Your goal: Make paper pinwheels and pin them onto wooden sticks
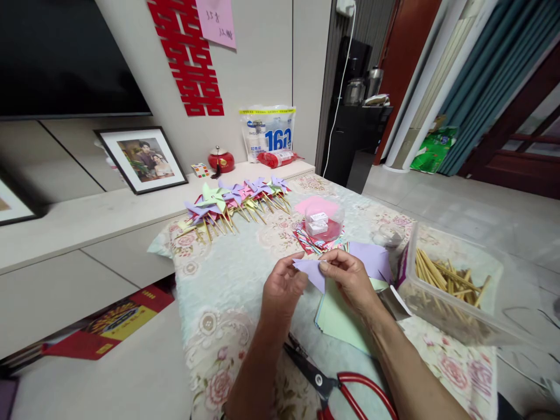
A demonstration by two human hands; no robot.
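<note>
Between my two hands is a small folded piece of purple paper (312,273), pointed at its lower end. My left hand (282,283) pinches its left corner, and my right hand (347,273) grips its upper right side with thumb and fingers. Under my right hand lies a stack of light green paper (341,321), with a purple sheet (371,259) behind it. Scissors with red handles (321,382) rest on the cloth below my hands, their blades pointing up and left, partly behind my left forearm.
Finished paper pinwheels (231,198) on sticks lie at the table's far left. A clear round tub (324,219) stands on colourful paper pieces (301,239), near a pink sheet (312,204). At right, a plastic bin (450,321) holds many wooden sticks (441,274). Flowered cloth (227,280) covers the table.
</note>
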